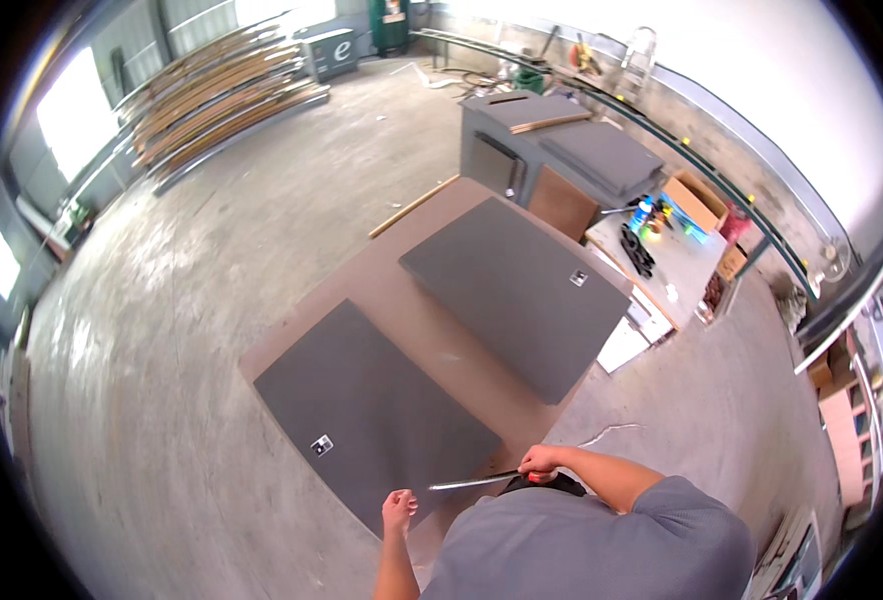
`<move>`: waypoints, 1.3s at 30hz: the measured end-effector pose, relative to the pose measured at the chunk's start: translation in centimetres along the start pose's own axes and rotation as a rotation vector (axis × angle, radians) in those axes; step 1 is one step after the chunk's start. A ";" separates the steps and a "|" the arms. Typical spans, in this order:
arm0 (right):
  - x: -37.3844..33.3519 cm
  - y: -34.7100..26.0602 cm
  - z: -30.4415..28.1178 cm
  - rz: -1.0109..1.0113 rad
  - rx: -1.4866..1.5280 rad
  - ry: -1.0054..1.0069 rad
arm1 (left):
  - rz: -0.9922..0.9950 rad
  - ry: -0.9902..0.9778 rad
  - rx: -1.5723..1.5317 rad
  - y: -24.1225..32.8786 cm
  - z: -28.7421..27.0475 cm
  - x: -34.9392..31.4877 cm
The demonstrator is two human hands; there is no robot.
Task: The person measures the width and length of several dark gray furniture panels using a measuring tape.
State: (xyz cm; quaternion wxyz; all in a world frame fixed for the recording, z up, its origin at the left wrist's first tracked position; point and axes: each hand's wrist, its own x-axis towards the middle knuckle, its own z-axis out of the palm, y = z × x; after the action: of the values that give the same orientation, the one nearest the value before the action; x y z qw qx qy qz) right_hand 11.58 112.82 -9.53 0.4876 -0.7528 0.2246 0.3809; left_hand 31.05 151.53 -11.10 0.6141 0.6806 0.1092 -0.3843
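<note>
place: workshop | concrete floor point(161, 300) | long stacked boards point(226, 105) | cluttered side table point(689, 262)

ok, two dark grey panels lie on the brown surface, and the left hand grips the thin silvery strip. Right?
Wrong hand: the head view shows the right hand gripping the thin silvery strip. Two dark grey panels do lie on the brown surface.

The thin strip point(469, 481) in the right hand point(539, 461) is silvery, with a red patch point(539, 477) just under that hand. Near the left hand point(398, 508), a plain dark-grey panel point(376, 400) bears a black-and-white label point(321, 445); beyond both hands, another panel point(516, 290) is equally dark grey, over a brown surface point(411, 318).
</note>
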 end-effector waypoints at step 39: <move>-21.8 49.7 1.1 0.380 1.562 0.307 | -0.097 0.122 0.119 11.5 43.7 5.9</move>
State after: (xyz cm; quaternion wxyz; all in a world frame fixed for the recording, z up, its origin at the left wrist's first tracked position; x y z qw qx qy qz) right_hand -37.38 92.05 -20.46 0.7625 -0.1889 0.6132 0.0834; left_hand 25.24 106.89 -4.14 0.5455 0.7320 0.1562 -0.3772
